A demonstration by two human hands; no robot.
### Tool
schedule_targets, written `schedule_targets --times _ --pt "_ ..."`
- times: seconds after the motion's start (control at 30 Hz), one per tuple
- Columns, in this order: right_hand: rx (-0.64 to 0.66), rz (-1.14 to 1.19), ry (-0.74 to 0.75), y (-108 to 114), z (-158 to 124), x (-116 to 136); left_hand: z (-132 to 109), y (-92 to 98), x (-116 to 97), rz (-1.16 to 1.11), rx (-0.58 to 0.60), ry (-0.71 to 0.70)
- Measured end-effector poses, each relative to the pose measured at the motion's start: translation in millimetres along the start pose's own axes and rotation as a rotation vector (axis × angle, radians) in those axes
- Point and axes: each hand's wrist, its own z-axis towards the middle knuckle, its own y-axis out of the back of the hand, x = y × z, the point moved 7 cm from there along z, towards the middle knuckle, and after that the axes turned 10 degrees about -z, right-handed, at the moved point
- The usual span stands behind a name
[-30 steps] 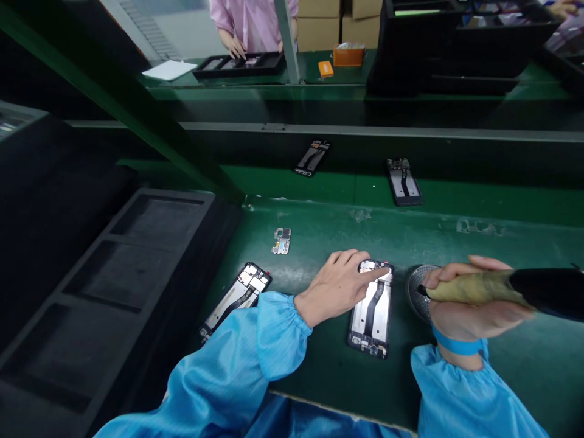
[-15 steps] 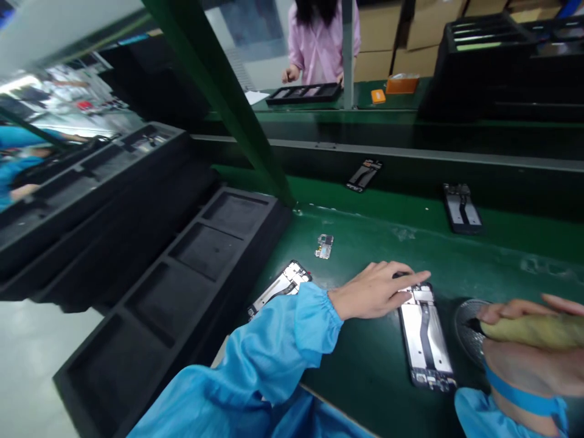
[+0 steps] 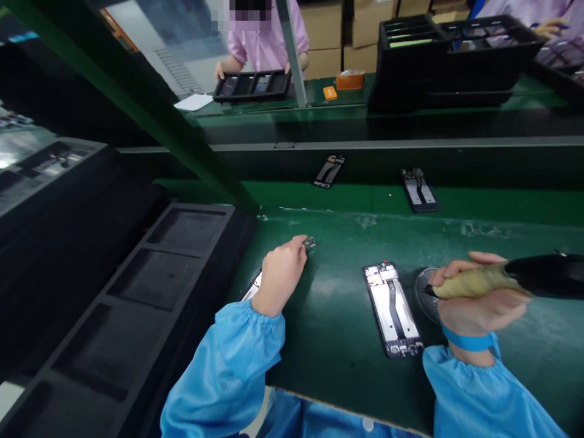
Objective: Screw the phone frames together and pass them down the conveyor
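My left hand (image 3: 281, 267) reaches to the small circuit board (image 3: 309, 243) on the green bench, its fingertips pinched on the board's near edge. Under the wrist lies a second phone frame (image 3: 252, 287), mostly hidden. An open phone frame (image 3: 393, 308) lies flat between my hands, touched by neither. My right hand (image 3: 474, 298) is closed around an electric screwdriver (image 3: 511, 281) with a yellowish grip; its tip rests over a round mesh dish (image 3: 424, 293).
A black foam tray (image 3: 137, 286) with several recesses lies at the left. Two more phone frames (image 3: 329, 170) (image 3: 420, 190) lie on the belt behind. Beyond, a person in pink holds a black tray (image 3: 252, 85); stacked black trays (image 3: 447, 61) stand at right.
My left hand left the middle phone frame and moved left and forward to the small circuit board. The right hand stays on the screwdriver over the dish. The camera has swung.
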Motion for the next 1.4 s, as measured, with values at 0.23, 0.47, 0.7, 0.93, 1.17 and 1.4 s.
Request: schedule_targets --times 0.23,0.47,0.7,0.93,1.17,1.4 --pt "0.018 -0.010 0.023 -3.1 1.9 2.7 -25.5 -7.5 -6.0 -0.414 -0.007 -0.022" --pt "-0.010 -0.011 -0.023 -1.0 2.0 -0.8 -51.4 -7.6 -29.2 -0.362 0.163 -0.408" --pt "-0.011 -0.064 -0.010 -3.4 2.9 5.1 -48.9 -22.5 -6.7 -0.243 0.093 -0.554" --pt "-0.040 -0.051 -0.044 -5.4 1.4 6.8 -42.4 -47.8 -97.5 -0.231 0.012 -0.782" --pt "0.048 -0.014 -0.032 0.0 3.9 -0.4 -46.0 -60.6 -130.8 -0.058 -0.082 -0.825" --pt "0.044 -0.006 -0.050 0.2 2.2 -0.5 -56.8 -67.0 -123.2 -0.193 0.048 -0.823"
